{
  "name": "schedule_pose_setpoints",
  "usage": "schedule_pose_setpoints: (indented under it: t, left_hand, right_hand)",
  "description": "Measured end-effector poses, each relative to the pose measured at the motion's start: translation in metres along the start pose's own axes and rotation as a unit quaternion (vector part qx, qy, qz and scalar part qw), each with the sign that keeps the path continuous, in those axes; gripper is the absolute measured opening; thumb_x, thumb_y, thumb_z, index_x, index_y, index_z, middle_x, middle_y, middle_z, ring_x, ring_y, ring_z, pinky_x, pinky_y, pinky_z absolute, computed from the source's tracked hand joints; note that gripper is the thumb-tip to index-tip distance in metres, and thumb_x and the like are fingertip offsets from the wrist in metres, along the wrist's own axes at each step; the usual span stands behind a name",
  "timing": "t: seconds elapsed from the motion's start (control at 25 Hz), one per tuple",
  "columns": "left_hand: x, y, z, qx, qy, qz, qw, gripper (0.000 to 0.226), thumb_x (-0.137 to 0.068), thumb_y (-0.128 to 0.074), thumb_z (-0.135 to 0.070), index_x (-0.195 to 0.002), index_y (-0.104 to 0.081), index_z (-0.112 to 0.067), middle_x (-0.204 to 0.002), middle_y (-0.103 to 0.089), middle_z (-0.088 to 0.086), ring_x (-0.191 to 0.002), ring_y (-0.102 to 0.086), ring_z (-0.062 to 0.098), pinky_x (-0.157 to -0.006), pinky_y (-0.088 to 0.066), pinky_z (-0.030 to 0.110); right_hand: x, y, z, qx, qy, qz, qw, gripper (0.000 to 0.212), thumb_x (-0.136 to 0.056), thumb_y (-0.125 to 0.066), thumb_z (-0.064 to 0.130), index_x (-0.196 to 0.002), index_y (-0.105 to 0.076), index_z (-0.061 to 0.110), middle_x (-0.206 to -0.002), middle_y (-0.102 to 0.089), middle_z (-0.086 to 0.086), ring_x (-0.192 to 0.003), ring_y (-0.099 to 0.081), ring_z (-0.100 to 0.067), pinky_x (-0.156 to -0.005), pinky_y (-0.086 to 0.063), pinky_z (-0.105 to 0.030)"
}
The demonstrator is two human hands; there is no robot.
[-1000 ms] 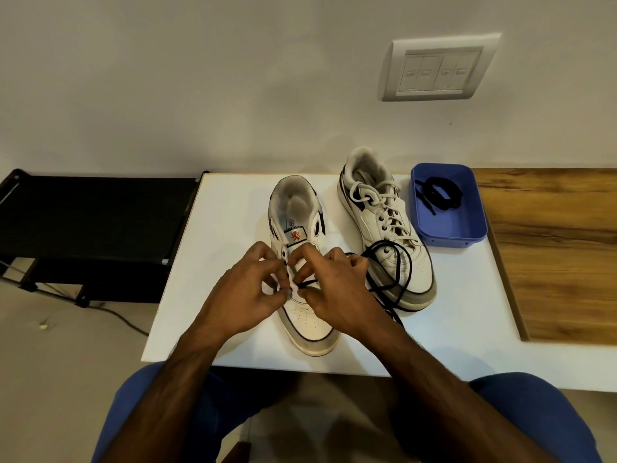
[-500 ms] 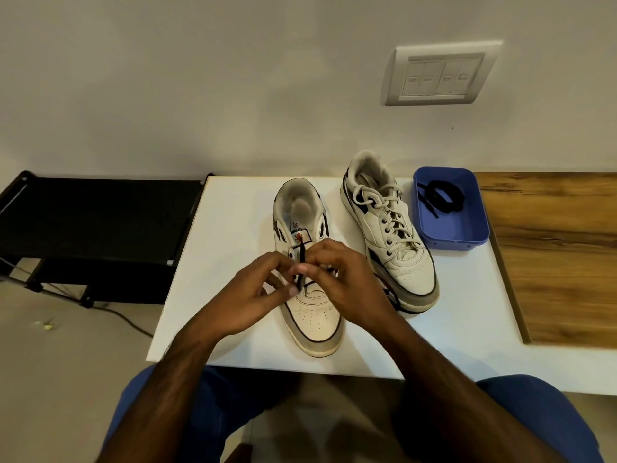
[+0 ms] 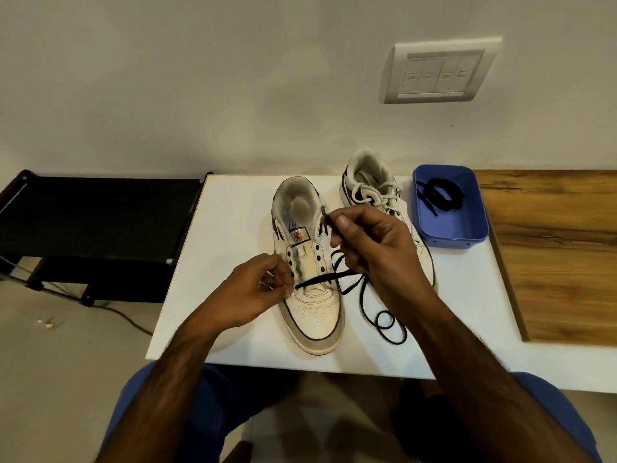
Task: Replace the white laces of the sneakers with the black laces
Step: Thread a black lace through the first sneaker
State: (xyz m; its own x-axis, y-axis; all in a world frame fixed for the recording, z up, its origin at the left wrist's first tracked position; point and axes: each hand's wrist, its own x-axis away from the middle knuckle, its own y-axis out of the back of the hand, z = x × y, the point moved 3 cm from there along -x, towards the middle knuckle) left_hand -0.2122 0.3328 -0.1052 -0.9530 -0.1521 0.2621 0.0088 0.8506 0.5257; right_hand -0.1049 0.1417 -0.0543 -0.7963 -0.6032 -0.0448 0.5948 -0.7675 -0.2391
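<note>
Now my right hand (image 3: 370,242) has lifted, pinching the black lace (image 3: 347,279) clear through the bottom eyelets, while my left hand (image 3: 257,292) beside it steadies the sneaker (image 3: 310,315).

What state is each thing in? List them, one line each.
Near sneaker: white laces out, black lace across its lowest eyelets only.
Black lace: one end pinched and raised, slack looped on the table.
Far sneaker: white laces in.
Blue tray: holds a coiled second black lace.
Left hand: fingers curled at the lowest left eyelets.
Right hand: pinching the lace end.
</note>
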Motion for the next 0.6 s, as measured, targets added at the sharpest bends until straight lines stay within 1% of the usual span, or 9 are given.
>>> schedule_pose_setpoints:
  t: [0.04,0.12,0.16,0.24,0.32,0.4,0.52,0.6]
  left_hand:
    - [0.001,0.003,0.004,0.017,0.017,0.013,1.000,0.015,-0.089,-0.074,-0.009,-0.094,-0.069,-0.023,-0.101,-0.071,-0.006,-0.095,-0.067,0.017,-0.087,-0.056,0.033]
    - [0.002,0.007,0.009,0.045,0.043,0.029,0.998,0.017,-0.089,-0.074,-0.008,-0.098,-0.071,-0.023,-0.102,-0.074,-0.004,-0.099,-0.069,0.019,-0.094,-0.055,0.037]
    - [0.002,0.008,0.009,0.055,0.050,0.030,0.997,0.018,-0.088,-0.075,-0.007,-0.097,-0.072,-0.022,-0.101,-0.075,-0.003,-0.099,-0.069,0.019,-0.096,-0.055,0.039]
    - [0.001,0.008,0.009,0.061,0.057,0.027,0.996,0.020,-0.086,-0.076,-0.003,-0.095,-0.072,-0.021,-0.098,-0.075,-0.001,-0.098,-0.070,0.018,-0.099,-0.055,0.042]
    - [0.000,0.008,0.009,0.066,0.061,0.028,0.996,0.021,-0.085,-0.076,-0.002,-0.095,-0.072,-0.020,-0.097,-0.075,0.000,-0.098,-0.071,0.019,-0.098,-0.055,0.043]
    - [0.000,0.009,0.011,0.070,0.064,0.031,0.995,0.020,-0.085,-0.076,-0.002,-0.096,-0.072,-0.017,-0.098,-0.076,0.003,-0.098,-0.071,0.021,-0.098,-0.055,0.044]
    - [-0.001,0.010,0.012,0.069,0.071,0.027,0.995,0.023,-0.084,-0.077,-0.002,-0.101,-0.070,-0.016,-0.098,-0.075,0.006,-0.096,-0.071,0.021,-0.096,-0.057,0.042]
    - [0.000,0.010,0.013,0.065,0.073,0.021,0.995,0.029,-0.084,-0.078,-0.002,-0.104,-0.068,-0.019,-0.095,-0.074,0.006,-0.093,-0.071,0.018,-0.093,-0.058,0.037]
  right_hand:
    - [0.000,-0.002,-0.002,0.055,0.004,0.016,0.998,0.013,-0.096,-0.063,0.013,-0.101,-0.075,0.009,-0.076,-0.068,-0.007,-0.057,-0.051,-0.008,-0.052,-0.040,-0.017]
    - [0.002,-0.007,-0.007,0.164,0.012,0.044,0.985,0.010,-0.090,-0.072,0.011,-0.097,-0.079,0.010,-0.082,-0.075,-0.002,-0.071,-0.066,-0.005,-0.066,-0.051,-0.018]
    - [0.003,-0.010,-0.012,0.205,0.008,0.053,0.977,0.009,-0.087,-0.076,0.012,-0.095,-0.080,0.011,-0.084,-0.076,0.001,-0.078,-0.070,-0.006,-0.072,-0.055,-0.020]
    - [0.006,-0.016,-0.026,0.282,-0.009,0.069,0.957,0.007,-0.083,-0.081,0.015,-0.090,-0.081,0.015,-0.084,-0.075,0.004,-0.081,-0.070,-0.006,-0.075,-0.056,-0.022]
    - [0.007,-0.025,-0.043,0.395,0.008,0.091,0.914,0.005,-0.085,-0.080,0.021,-0.089,-0.079,0.020,-0.085,-0.073,0.007,-0.084,-0.065,-0.006,-0.078,-0.054,-0.028]
    - [0.008,-0.033,-0.058,0.462,0.034,0.110,0.879,0.005,-0.090,-0.074,0.024,-0.094,-0.076,0.021,-0.089,-0.070,0.008,-0.089,-0.057,-0.009,-0.080,-0.048,-0.031]
    - [0.009,-0.040,-0.070,0.493,0.077,0.109,0.860,0.010,-0.094,-0.068,0.020,-0.100,-0.076,0.018,-0.090,-0.068,0.002,-0.090,-0.051,-0.015,-0.075,-0.038,-0.027]
    - [0.010,-0.042,-0.072,0.515,0.102,0.098,0.846,0.008,-0.091,-0.071,0.019,-0.097,-0.076,0.017,-0.088,-0.068,0.002,-0.088,-0.051,-0.017,-0.074,-0.036,-0.026]
